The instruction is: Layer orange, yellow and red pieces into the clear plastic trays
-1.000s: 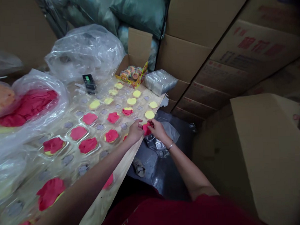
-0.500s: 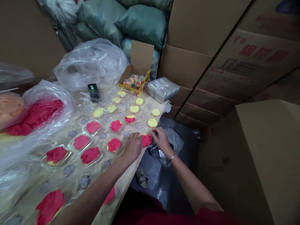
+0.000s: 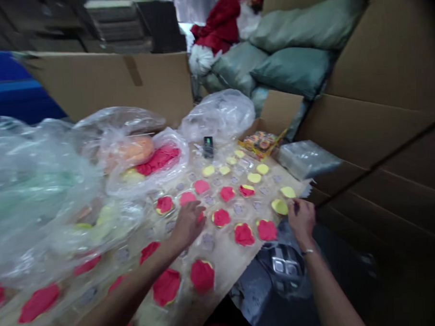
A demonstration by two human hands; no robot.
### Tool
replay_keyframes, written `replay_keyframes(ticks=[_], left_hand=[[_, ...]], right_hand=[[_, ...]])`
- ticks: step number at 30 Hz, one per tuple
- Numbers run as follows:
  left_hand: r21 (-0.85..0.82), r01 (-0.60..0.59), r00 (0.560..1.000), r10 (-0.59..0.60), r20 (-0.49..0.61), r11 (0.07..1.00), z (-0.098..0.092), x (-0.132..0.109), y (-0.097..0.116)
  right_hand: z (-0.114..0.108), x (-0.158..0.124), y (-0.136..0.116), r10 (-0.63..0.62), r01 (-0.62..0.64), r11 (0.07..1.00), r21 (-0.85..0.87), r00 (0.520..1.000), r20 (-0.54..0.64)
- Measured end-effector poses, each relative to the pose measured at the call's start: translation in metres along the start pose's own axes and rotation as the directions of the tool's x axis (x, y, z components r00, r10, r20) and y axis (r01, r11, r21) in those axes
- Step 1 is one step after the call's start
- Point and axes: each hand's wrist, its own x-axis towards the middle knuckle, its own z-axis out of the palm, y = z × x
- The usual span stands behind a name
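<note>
My left hand (image 3: 187, 223) reaches over the middle of the table, fingers loosely extended above a red dough-like piece (image 3: 201, 216) that it partly covers. Blur hides whether they touch. At the table's right edge, my right hand (image 3: 302, 219) has its fingers curled together beside a yellow disc (image 3: 280, 207); what they hold, if anything, cannot be made out. Between the hands lie red pieces on yellow bases, among them one red piece (image 3: 266, 229) near the edge and another (image 3: 244, 234) to its left. Several sit in clear plastic trays.
Plastic bags hold red dough-like material (image 3: 159, 159) and an orange mass (image 3: 135, 149) at left. At the back are a small black device (image 3: 208, 147), an open carton of wrapped items (image 3: 262, 143) and stacked clear trays (image 3: 307, 159). Cardboard boxes (image 3: 385, 122) line the right.
The view has swung left. My left hand has left the red piece at the table edge and moved inward. My right hand has moved away from that piece, toward a yellow disc.
</note>
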Motion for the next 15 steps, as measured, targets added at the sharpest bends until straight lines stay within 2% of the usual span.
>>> replay_keyframes(ticks=[2,4,7,9,11,13,15], left_hand=[[0.008,0.134,0.983,-0.132,-0.125,0.991,-0.031,0.008,-0.047],[0.065,0.297,0.94,-0.279,-0.194,0.953,-0.062,0.021,-0.092],[0.246,0.46,0.886,-0.421,-0.197,0.853,-0.097,0.043,-0.147],[0.309,0.462,0.887,-0.424,-0.186,0.831,-0.111,0.059,-0.173],[0.338,0.416,0.909,-0.377,-0.176,0.845,-0.117,0.075,-0.193],[0.395,0.312,0.949,-0.267,-0.167,0.864,-0.12,0.091,-0.211],[0.504,0.167,0.983,-0.107,-0.147,0.848,-0.12,0.107,-0.231]], right_hand=[[0.001,0.005,-0.02,-0.088,0.088,0.993,0.073,0.996,-0.008],[0.005,0.01,-0.051,-0.163,0.151,0.971,0.185,0.985,0.051],[0.023,0.014,-0.115,-0.297,0.197,0.903,0.382,0.929,0.222],[0.041,0.015,-0.162,-0.422,0.213,0.836,0.506,0.839,0.344],[0.064,0.015,-0.211,-0.552,0.227,0.759,0.61,0.72,0.419],[0.093,0.017,-0.259,-0.657,0.259,0.686,0.68,0.622,0.426],[0.13,0.02,-0.304,-0.733,0.324,0.627,0.708,0.552,0.397]])
